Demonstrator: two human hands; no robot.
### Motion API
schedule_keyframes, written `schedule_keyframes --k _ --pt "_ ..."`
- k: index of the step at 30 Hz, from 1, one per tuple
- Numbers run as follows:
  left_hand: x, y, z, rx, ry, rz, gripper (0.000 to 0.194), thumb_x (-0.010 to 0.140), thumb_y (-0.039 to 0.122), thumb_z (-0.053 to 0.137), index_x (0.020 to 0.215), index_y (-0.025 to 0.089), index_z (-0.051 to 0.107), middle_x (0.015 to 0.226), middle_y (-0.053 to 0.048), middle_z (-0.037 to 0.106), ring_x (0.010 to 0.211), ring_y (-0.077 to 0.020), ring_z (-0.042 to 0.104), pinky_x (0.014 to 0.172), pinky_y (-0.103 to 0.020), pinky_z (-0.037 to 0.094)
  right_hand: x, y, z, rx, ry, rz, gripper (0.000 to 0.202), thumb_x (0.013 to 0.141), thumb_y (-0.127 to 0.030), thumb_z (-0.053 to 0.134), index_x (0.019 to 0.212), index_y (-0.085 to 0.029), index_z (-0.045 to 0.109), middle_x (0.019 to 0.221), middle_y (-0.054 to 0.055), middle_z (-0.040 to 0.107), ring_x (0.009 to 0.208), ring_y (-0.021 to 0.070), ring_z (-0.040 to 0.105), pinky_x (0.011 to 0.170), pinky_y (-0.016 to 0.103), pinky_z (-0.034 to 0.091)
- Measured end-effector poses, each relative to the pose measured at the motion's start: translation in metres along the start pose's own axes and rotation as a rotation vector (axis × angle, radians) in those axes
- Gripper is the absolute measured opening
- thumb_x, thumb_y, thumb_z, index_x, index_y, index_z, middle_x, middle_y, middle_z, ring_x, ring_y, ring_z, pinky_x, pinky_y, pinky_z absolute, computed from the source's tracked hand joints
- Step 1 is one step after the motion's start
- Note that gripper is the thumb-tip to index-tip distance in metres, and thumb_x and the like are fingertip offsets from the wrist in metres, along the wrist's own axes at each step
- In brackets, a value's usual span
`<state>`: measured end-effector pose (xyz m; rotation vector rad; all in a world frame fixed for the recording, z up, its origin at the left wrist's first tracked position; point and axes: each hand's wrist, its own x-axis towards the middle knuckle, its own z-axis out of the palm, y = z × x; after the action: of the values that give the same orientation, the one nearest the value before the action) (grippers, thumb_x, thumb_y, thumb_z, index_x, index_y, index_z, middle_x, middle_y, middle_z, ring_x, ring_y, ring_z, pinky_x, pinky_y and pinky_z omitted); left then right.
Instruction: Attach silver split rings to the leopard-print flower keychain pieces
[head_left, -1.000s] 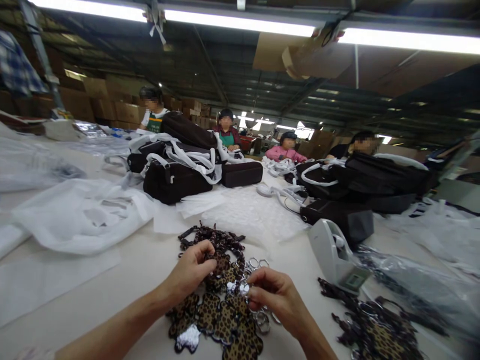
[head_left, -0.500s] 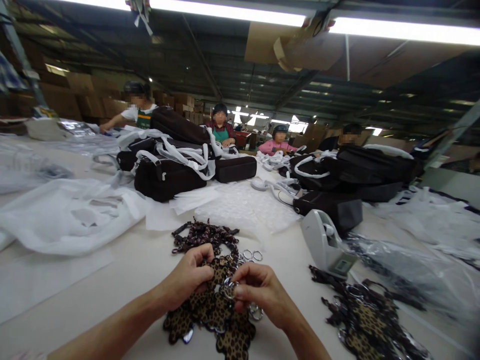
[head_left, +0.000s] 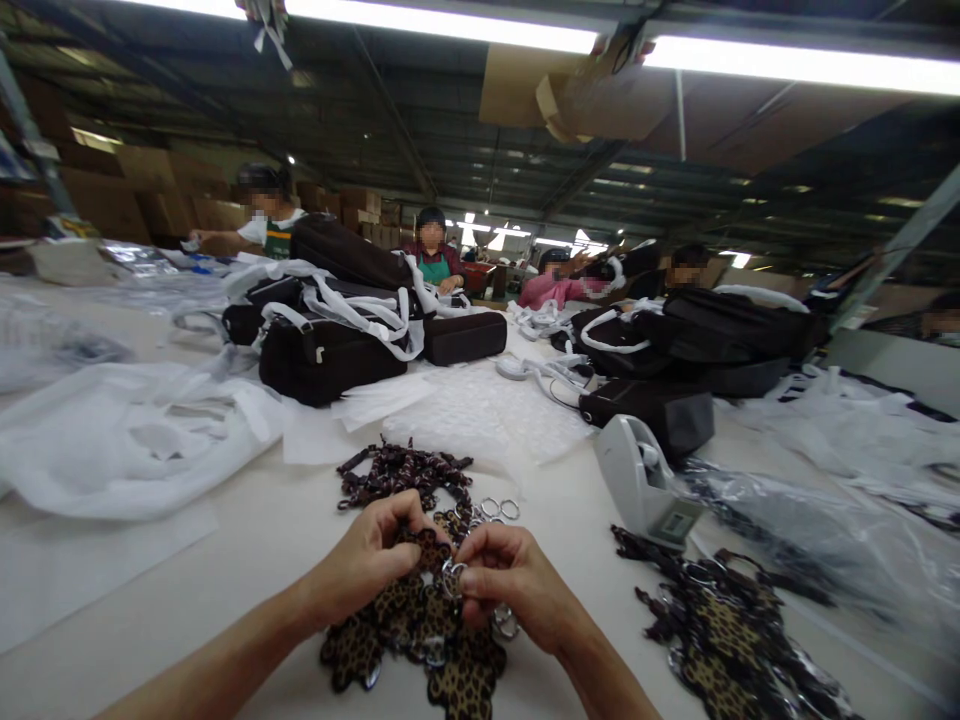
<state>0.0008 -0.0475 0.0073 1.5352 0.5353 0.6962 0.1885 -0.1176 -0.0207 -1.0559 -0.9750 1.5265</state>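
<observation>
My left hand (head_left: 360, 565) is closed on a leopard-print charm (head_left: 430, 548) with a dark scalloped edge, tilted up between thumb and fingers. Close against its right side, my right hand (head_left: 517, 580) pinches a silver metal ring (head_left: 452, 578). Whether the ring passes through the charm I cannot tell. Below both hands lies a pile of similar leopard-print charms (head_left: 463, 685). Just beyond them is a tangle of dark twisted cords (head_left: 401, 472), with loose silver rings (head_left: 510, 510) beside it.
To the right lies another heap of leopard charms (head_left: 724, 630), near a white tape dispenser-like device (head_left: 637, 480) and clear plastic bags (head_left: 832, 540). Black bags with white-wrapped handles (head_left: 330, 355) are stacked farther back. White wrapping (head_left: 142, 430) covers the left side. Several co-workers stand behind.
My hands have come closer together, and the charm in my left hand is now tilted up beside the ring. At the back, the person in pink has raised an arm by a dark bag.
</observation>
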Motion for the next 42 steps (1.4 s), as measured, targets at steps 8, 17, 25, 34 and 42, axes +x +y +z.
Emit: schedule_keyframes --k 8,17,25,34,42 --pt "0.0 -0.003 -0.007 0.026 -0.074 0.051 0.012 0.07 0.015 0.055 0.073 0.02 0.044 0.09 -0.004 0.072 0.084 -0.0173 0.062 0.076 -0.03 0.045 0.003 0.003 0.004 0.031 0.081 0.079 0.031 0.053 -0.025 0.086 0.068 -0.014 0.062 0.051 -0.001 0.067 0.04 0.011 0.061 0.039 0.019 0.051" --pt "0.004 -0.008 0.002 -0.146 0.034 -0.182 0.02 0.07 0.024 0.062 0.078 0.02 0.044 0.068 0.005 0.059 0.063 -0.0119 0.056 0.061 -0.026 0.05 -0.004 -0.007 -0.003 0.058 0.046 0.033 0.028 0.056 -0.026 0.085 0.069 -0.013 0.064 0.052 -0.002 0.066 0.04 0.009 0.06 0.04 0.018 0.051" --pt "0.003 -0.008 0.002 -0.244 0.114 -0.247 0.019 0.072 0.025 0.062 0.077 0.019 0.045 0.078 0.0 0.064 0.074 -0.0165 0.064 0.058 -0.025 0.053 0.0 -0.001 -0.002 -0.009 0.066 0.082 0.029 0.054 -0.026 0.086 0.066 -0.013 0.062 0.05 -0.002 0.065 0.039 0.0093 0.059 0.039 0.018 0.049" --pt "0.004 -0.007 0.002 -0.254 0.117 -0.281 0.02 0.069 0.026 0.062 0.077 0.02 0.044 0.072 0.001 0.065 0.067 -0.0155 0.063 0.054 -0.023 0.051 -0.002 -0.002 0.0 -0.056 0.07 0.087 0.029 0.055 -0.028 0.084 0.066 -0.014 0.061 0.051 -0.003 0.064 0.04 0.0089 0.058 0.04 0.019 0.048" --pt "0.002 -0.005 0.004 -0.27 0.064 -0.265 0.02 0.068 0.024 0.063 0.076 0.019 0.045 0.069 0.003 0.061 0.062 -0.0109 0.056 0.057 -0.023 0.048 -0.001 -0.003 0.002 -0.066 0.071 0.097 0.028 0.055 -0.029 0.083 0.066 -0.015 0.061 0.05 -0.003 0.064 0.039 0.0096 0.058 0.04 0.019 0.046"
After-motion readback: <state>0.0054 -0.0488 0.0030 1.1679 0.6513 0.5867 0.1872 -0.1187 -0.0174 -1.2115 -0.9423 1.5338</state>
